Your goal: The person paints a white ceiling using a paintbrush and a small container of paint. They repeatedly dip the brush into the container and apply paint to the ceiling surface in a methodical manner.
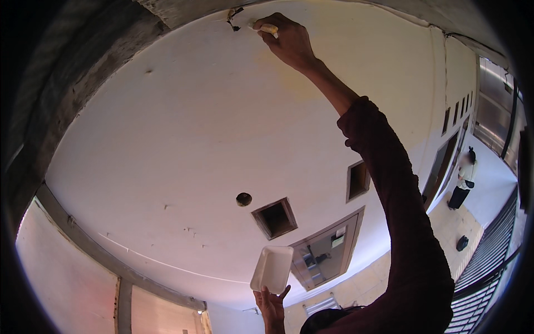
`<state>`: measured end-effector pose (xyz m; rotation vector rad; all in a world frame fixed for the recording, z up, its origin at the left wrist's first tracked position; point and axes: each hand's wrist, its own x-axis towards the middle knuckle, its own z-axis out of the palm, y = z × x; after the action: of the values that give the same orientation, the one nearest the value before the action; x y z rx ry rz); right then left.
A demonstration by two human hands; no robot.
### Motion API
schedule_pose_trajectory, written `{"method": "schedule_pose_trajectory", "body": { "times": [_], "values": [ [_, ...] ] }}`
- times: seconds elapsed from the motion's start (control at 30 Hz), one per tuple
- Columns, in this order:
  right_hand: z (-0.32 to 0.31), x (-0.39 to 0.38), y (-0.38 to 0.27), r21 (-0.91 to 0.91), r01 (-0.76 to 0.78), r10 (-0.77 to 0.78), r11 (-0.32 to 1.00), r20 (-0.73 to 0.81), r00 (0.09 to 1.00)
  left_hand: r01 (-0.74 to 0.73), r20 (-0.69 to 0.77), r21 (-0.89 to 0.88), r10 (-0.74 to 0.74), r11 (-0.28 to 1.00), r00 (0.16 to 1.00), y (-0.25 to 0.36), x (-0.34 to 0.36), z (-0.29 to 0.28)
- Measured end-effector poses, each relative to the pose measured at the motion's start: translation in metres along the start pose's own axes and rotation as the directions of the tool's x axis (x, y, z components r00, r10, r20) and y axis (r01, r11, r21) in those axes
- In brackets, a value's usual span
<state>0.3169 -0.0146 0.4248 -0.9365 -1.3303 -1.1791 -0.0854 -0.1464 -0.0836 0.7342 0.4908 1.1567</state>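
My right hand (291,45), raised high at the end of a dark maroon sleeve, is closed round what looks like a small paintbrush (270,30) with a pale yellow handle. Its tip is against or very close to the white wall (211,122), just right of a dark broken patch (234,20); whether it touches I cannot tell. Low in the view, my left hand (270,304) grips the bottom end of a shallow white tray (273,268), which is tilted up. What the tray holds, if anything, does not show clearly.
Two square openings (275,218) and a round hole (243,199) break the wall. Below them is a framed window (328,247). Part of a metal ladder (321,305) shows underneath. Far right, a person (463,179) stands near a dark bag (462,243) and a barred railing (484,278).
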Motion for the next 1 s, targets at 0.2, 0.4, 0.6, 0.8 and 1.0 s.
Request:
{"method": "schedule_pose_trajectory", "body": {
  "times": [0.2, 0.4, 0.6, 0.8, 1.0],
  "values": [
    [-0.019, 0.021, 0.053, 0.532, -0.496, 0.606, 0.686, -0.041, 0.794, 0.02, 0.011, -0.055, -0.019, 0.998, 1.0, -0.004, 0.0, -0.005],
    [-0.07, 0.015, 0.121, -0.038, -0.579, 0.542, 0.815, -0.307, 0.783, -0.015, -0.009, 0.0, 0.015, 1.0, 1.0, 0.001, -0.002, -0.003],
    [-0.045, 0.01, 0.089, -0.372, -0.08, -0.106, 0.925, -0.453, 0.885, 0.0, 0.025, -0.035, 0.001, 0.999, 1.0, 0.001, -0.002, -0.002],
    [-0.01, -0.017, -0.015, 0.127, -0.151, 0.161, 0.98, -0.07, 0.984, 0.014, 0.053, -0.061, -0.011, 0.998, 0.999, 0.005, 0.002, 0.007],
    [-0.047, -0.058, -0.054, 0.663, -0.549, 0.551, 0.51, 0.239, 0.8, 0.033, 0.065, -0.068, -0.029, 0.997, 0.997, 0.01, 0.007, 0.023]
  ]
}}
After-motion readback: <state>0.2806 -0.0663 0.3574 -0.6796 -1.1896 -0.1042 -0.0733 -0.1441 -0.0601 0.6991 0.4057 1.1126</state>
